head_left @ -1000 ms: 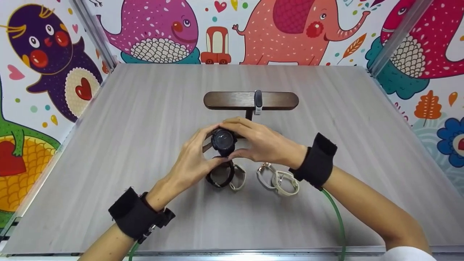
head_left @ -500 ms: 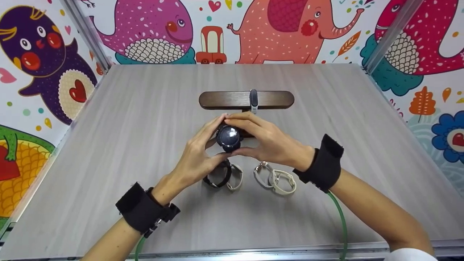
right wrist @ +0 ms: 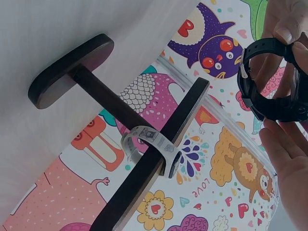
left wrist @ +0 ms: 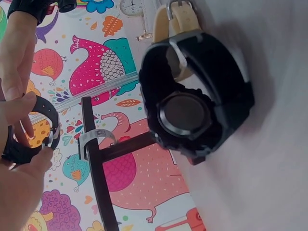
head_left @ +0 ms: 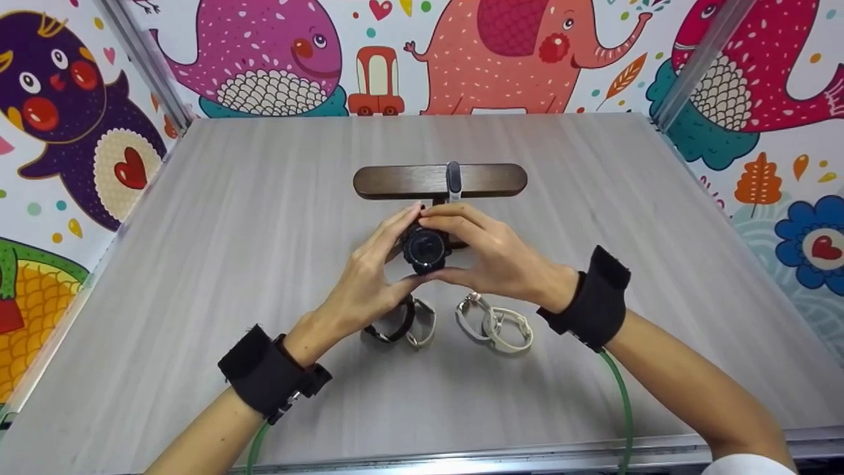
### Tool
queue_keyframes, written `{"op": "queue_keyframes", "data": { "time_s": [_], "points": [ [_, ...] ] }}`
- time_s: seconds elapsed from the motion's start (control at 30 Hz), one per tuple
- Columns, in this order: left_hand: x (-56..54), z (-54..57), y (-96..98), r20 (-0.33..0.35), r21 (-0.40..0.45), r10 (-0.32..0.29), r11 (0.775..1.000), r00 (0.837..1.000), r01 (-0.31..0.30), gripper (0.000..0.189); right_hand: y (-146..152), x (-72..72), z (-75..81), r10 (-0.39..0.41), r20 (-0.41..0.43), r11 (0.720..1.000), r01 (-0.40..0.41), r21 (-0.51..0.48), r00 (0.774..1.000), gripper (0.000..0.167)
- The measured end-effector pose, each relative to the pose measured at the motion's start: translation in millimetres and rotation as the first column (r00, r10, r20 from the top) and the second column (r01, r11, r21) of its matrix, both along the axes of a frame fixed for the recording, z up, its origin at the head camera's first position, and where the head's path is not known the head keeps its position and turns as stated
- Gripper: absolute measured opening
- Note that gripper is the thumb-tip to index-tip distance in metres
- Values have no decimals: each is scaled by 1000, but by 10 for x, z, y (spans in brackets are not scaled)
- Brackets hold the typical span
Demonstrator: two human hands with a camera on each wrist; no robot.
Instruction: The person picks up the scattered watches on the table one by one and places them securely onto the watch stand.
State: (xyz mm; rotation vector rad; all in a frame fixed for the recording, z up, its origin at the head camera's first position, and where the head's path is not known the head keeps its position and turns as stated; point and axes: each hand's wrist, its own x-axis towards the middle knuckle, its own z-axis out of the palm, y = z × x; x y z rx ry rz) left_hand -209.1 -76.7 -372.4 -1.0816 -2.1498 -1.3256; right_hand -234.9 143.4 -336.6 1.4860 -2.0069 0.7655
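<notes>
"What's in hand?"

"A chunky black watch (head_left: 424, 248). I see it lifted off the surface (head_left: 409, 409), near the wooden stand (head_left: 395, 181), dial facing up to my head view, strap making a ring."

"And the grip?"

"Two-sided. The left hand (head_left: 364, 278) curves in with thumb and fingertips pinching its side of the watch. The right hand (head_left: 506, 256) mirrors it. Neither is spread wide; both gaps are only about as big as the watch itself."

"How would you expect it to handle?"

"I'd guess light, with most of the weight in the stiff case. The strap looks rubbery, so it should flex a little and not slide much. The glass is smooth and I'd worry about scratching it, so I'd hold the case edges or the strap where it joins the case, and keep fingers off the dial."

"What's around it?"

"Beyond it, a fitness band (head_left: 453, 177) loops round the stand's crossbar, a bit right of the post in my head view. Nearer me, a second black watch (left wrist: 226, 77) sits on the surface just beside a cream watch (left wrist: 186, 19), and two pale watches (head_left: 512, 349) lie overlapping, somewhat apart from that pair."
</notes>
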Motion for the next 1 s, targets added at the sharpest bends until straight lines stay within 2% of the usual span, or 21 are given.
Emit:
{"op": "queue_keyframes", "data": {
  "time_s": [0.13,0.27,0.43,0.5,0.63,0.8,1.0],
  "points": [
    [-44,-3,-12,-18,-34,6,999,1000,-6,79,31,-17,-2,-17,0,1000,17,7,1000,62],
    [-113,9,-74,4,-50,17,999,1000,-17,83,103,-53,-15,-38,8,999,38,0,999,62],
    [-240,84,-190,37,-79,132,989,991,-128,86,310,-99,-57,-97,55,995,97,-3,994,62],
    [-300,112,-232,51,-92,173,982,984,-168,87,422,-112,-85,-129,79,992,130,2,988,62],
    [-417,134,-308,67,-122,210,972,975,-201,85,653,-138,-136,-193,110,981,192,19,975,63],
    [-543,115,-386,69,-161,232,962,970,-219,82,921,-169,-194,-281,132,959,281,17,951,63],
    [-663,82,-465,117,-190,265,952,957,-240,82,1160,-251,-220,-332,167,940,340,-16,928,64]
  ]
}}
